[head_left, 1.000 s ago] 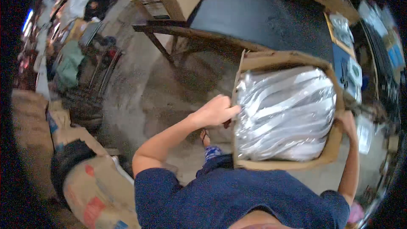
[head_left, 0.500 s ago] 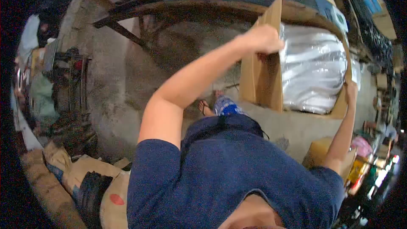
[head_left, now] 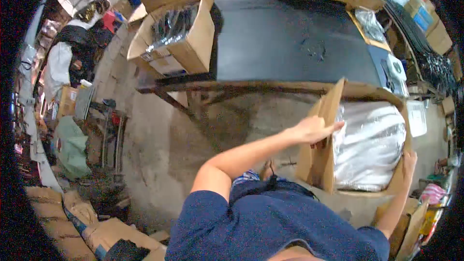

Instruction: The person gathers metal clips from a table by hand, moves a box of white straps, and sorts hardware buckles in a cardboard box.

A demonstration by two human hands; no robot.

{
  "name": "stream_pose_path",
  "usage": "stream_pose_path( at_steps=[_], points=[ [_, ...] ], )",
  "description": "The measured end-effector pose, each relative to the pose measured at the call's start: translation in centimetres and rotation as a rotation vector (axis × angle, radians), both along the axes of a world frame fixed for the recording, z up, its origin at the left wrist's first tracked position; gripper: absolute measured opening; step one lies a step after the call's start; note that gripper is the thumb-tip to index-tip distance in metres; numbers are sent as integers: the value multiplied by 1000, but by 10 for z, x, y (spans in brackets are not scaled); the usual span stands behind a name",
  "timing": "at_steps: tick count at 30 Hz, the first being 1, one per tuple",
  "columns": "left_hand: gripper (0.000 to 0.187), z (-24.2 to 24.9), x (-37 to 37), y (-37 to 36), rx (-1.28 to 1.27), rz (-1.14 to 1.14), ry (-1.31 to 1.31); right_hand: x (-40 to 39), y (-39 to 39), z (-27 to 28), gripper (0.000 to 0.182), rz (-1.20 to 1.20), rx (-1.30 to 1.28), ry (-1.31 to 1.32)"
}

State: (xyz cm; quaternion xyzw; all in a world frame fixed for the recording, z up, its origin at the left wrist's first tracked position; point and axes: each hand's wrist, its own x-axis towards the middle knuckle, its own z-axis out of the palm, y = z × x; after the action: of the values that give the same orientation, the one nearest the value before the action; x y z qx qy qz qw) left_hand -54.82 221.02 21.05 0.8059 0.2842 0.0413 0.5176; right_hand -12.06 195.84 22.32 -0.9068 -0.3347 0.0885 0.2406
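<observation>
An open cardboard box (head_left: pixel 316 169) is held out in front of me on the right, tilted toward me. Shiny plastic-wrapped silvery-white packages (head_left: pixel 369 145) fill it; what is inside the wrapping cannot be made out. My left hand (head_left: pixel 311 130) grips the box's left wall near the top edge, fingers on the outside and thumb over the rim. On the opposite side, my right hand (head_left: pixel 410 159) is closed on the right edge, its fingers partly hidden.
Beyond the box stands a dark-topped table (head_left: pixel 285 38). A second cardboard box (head_left: pixel 188 43) with dark plastic-wrapped goods sits at its left end. A clear plastic bag (head_left: pixel 371 25) lies toward the right end. Flattened cardboard (head_left: pixel 111 234) is at lower left, and a green sack (head_left: pixel 71 147) at left.
The view has tilted up, showing more of the table and the second box. Both hands keep their hold on the box, which appears lower and slightly farther right in view.
</observation>
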Motion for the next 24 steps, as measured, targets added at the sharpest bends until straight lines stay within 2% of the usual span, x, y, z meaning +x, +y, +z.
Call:
stream_pose_path(
  at_steps=[1, 2, 4, 5, 9, 10, 11, 12, 13, 14, 15, 16, 17, 18, 20, 21, 22, 24],
  points=[
    [92, -2, 4, 3, -23, 4, -19, -9, 0, 11, 36, 30, -77, -122],
    [95, -6, 2, 7, -53, 5, -47, -3, -5, 2, 36, 21, -59, -122],
    [94, -20, 1, 14, -62, 20, -84, 19, -13, -12, 34, 19, -94, -443],
    [94, -26, -1, 19, -134, 32, -97, 10, -8, 1, 36, 51, -98, -293],
    [94, -28, -11, 50, -221, -14, -56, -35, 17, 29, 35, 23, -26, -314],
    [94, -36, -11, 53, -245, -9, -42, -36, 17, 26, 42, 18, -13, -449],
    [92, -70, -3, 59, -293, -54, -71, -44, 12, 26, 49, 8, -10, -582],
    [90, -89, 3, 64, -195, -30, -12, -81, 25, 43, 52, 57, 20, -568],
    [86, -75, -12, 69, -180, -97, -78, -141, 56, 74, 56, 92, 33, -553],
    [81, -90, -18, 76, -203, -201, -146, -215, 99, 114, 55, -40, 60, -431],
    [74, -69, -34, 82, -176, -189, -43, -220, 107, 116, 49, -22, 180, -415],
    [69, -101, -39, 90, -118, -225, -184, -228, 109, 121, 44, 158, 128, -545],
    [61, -73, -64, 91, -138, -162, -160, -235, 117, 118, 40, 122, 96, -617],
    [54, -101, -78, 96, -224, -65, -196, -275, 141, 130, 34, 182, 195, -572],
    [52, -107, -117, 112, -245, -52, -165, -352, 184, 150, 30, 352, 274, -307],
    [51, -117, -137, 118, -260, -17, -84, -378, 197, 142, 26, 380, 310, -9],
    [50, -134, -161, 121, -268, 35, -15, -398, 210, 120, 27, 523, 377, 88],
    [48, -187, -214, 126, -230, 79, 48, -435, 247, 89, 26, 812, 230, 299]
  ],
)
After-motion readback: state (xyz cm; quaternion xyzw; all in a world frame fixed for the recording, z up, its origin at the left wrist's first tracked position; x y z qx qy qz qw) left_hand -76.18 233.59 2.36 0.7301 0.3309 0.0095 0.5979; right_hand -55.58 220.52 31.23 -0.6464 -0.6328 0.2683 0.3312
